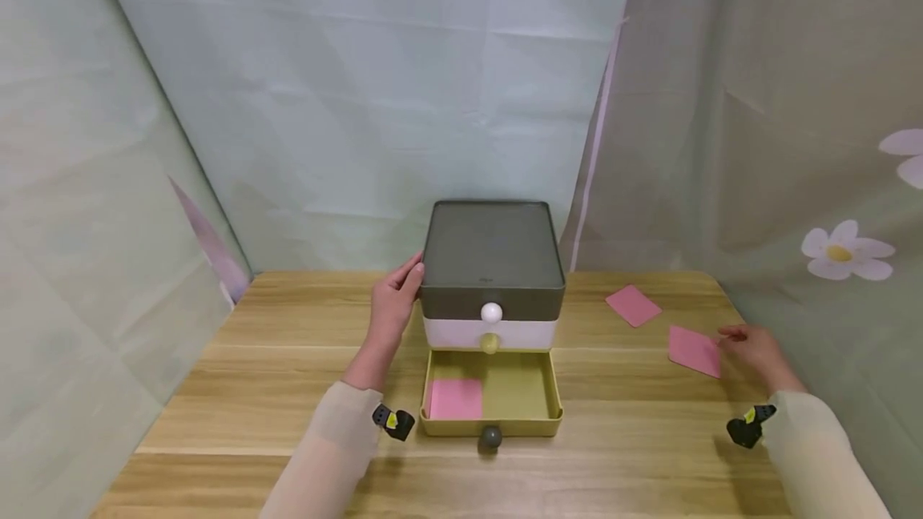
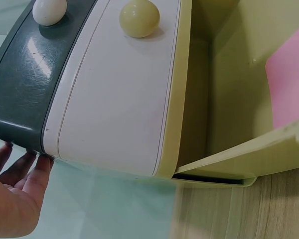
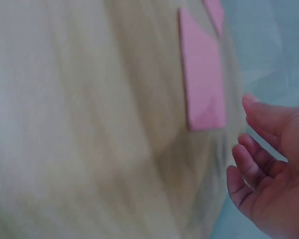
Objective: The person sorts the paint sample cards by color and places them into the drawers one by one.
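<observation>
— Near the right edge of the surface [image 1: 288,391], which pink card do we have closest to our hands?

— The nearer pink card [image 1: 694,350]. Our right hand [image 1: 753,347] lies just beside its right side, fingers loosely curled and apart, holding nothing; from the head view we cannot tell whether a fingertip touches the card's edge, and the right wrist view shows a gap.

— And its long axis?

— It runs roughly from the front edge toward the back edge, slightly skewed. The second pink card [image 1: 633,304] lies beyond it, toward the back right corner, apart from the first.

— Where is our left hand [image 1: 392,307]?

— Against the left side of the drawer box [image 1: 492,263], fingers straight and pressing on the dark top tier. It is well apart from both loose cards.

— So the right hand is the nearer one?

— Clearly. The open bottom drawer [image 1: 537,391] lies to the left of that card, toward the middle of the surface, with a third pink card [image 1: 455,399] lying flat in its left half.
</observation>
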